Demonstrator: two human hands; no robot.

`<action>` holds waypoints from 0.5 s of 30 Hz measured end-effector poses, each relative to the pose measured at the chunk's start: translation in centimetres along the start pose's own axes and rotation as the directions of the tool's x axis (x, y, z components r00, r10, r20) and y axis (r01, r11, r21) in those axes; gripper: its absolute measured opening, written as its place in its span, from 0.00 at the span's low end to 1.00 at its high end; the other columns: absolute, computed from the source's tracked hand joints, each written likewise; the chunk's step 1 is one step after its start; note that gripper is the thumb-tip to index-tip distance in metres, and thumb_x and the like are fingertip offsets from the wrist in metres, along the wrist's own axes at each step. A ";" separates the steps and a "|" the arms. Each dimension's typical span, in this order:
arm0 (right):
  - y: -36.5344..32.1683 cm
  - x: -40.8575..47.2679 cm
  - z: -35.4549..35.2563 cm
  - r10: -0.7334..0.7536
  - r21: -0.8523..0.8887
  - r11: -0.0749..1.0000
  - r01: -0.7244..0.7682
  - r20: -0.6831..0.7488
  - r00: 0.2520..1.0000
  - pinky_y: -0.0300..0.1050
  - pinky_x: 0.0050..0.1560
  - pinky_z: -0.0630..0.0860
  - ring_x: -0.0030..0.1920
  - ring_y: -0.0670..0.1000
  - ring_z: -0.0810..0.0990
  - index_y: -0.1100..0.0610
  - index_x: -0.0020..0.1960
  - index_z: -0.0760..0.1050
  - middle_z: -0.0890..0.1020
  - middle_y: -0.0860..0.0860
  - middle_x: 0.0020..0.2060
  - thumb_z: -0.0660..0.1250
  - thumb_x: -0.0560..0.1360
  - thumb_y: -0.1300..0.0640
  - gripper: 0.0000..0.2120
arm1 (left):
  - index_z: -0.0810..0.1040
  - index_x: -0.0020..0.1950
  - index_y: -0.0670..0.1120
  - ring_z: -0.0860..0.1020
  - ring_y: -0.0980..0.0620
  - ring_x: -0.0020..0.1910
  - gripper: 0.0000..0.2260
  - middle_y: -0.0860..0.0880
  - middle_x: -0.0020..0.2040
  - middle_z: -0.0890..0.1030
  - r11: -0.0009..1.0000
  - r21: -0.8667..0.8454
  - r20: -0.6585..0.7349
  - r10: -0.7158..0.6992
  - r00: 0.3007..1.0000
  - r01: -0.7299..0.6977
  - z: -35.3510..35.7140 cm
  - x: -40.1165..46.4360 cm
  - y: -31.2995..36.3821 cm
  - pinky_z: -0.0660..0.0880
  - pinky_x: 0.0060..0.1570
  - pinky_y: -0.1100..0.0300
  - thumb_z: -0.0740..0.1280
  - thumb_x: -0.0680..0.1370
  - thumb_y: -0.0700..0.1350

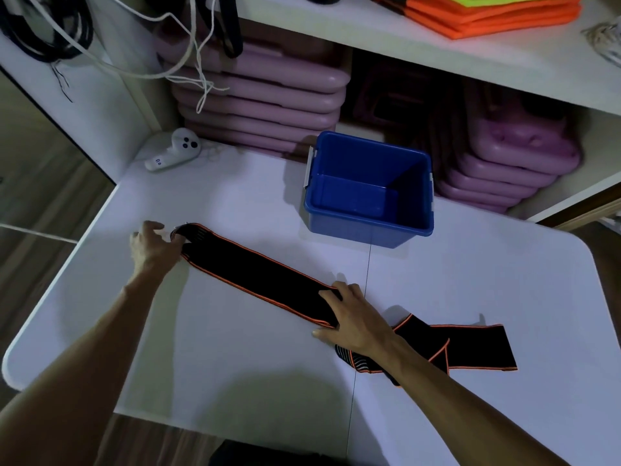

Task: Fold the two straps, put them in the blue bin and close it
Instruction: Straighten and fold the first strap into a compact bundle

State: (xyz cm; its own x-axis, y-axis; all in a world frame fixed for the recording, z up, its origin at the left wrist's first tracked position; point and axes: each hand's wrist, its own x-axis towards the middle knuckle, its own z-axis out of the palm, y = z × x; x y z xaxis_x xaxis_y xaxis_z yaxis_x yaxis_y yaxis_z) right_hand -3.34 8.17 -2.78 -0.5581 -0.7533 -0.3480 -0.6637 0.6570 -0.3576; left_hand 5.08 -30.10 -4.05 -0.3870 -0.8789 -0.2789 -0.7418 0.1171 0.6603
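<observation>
Head view: a black strap with orange edging (262, 280) is laid out diagonally on a white table (235, 348). Its far end is pinched by the left hand (153, 245), and its near end is pressed flat under the straight fingers of the right hand (353, 314). A second strap (470, 346) lies crumpled beside the right wrist. An open blue bin (369, 227) stands behind. White shelving (437, 58) with stacked purple trays (265, 95), a white controller (174, 149) and orange fabric (487, 18) fills the background.
</observation>
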 end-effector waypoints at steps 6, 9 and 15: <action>-1.1 -1.0 0.5 -0.024 0.202 0.979 0.010 0.070 0.997 0.49 0.64 0.72 0.67 0.53 0.64 0.53 0.73 0.63 0.65 0.51 0.68 0.70 0.69 0.36 0.39 | 0.65 0.67 0.43 0.72 0.37 0.58 0.23 0.37 0.63 0.65 0.966 -0.116 -0.102 0.221 0.970 -0.232 3.6 -8.8 -1.4 0.68 0.63 0.43 0.67 0.74 0.42; -1.7 -1.4 0.7 -0.090 0.297 0.954 0.044 0.144 0.985 0.44 0.64 0.71 0.65 0.50 0.69 0.53 0.74 0.64 0.66 0.50 0.67 0.73 0.68 0.37 0.41 | 0.69 0.65 0.42 0.69 0.39 0.62 0.19 0.39 0.63 0.68 0.908 0.008 -0.047 0.419 0.907 -0.420 5.1 -14.0 -2.9 0.65 0.64 0.48 0.66 0.75 0.42; -2.1 -1.7 1.6 -0.217 0.310 0.940 0.144 0.216 0.952 0.37 0.63 0.67 0.65 0.52 0.71 0.55 0.74 0.67 0.67 0.53 0.67 0.74 0.72 0.52 0.33 | 0.78 0.58 0.45 0.74 0.44 0.59 0.14 0.43 0.62 0.75 0.621 0.143 0.163 0.753 0.637 -0.771 5.5 -22.9 -5.6 0.72 0.57 0.51 0.66 0.77 0.50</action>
State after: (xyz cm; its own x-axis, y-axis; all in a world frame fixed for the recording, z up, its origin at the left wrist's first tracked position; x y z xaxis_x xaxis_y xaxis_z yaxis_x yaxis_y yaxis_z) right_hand -0.20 8.10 -2.83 -0.2801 -0.8528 -0.4407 -0.5500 0.5188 -0.6544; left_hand 15.11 -8.06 -5.19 -0.8947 -0.3964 0.2056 -0.2410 0.8162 0.5251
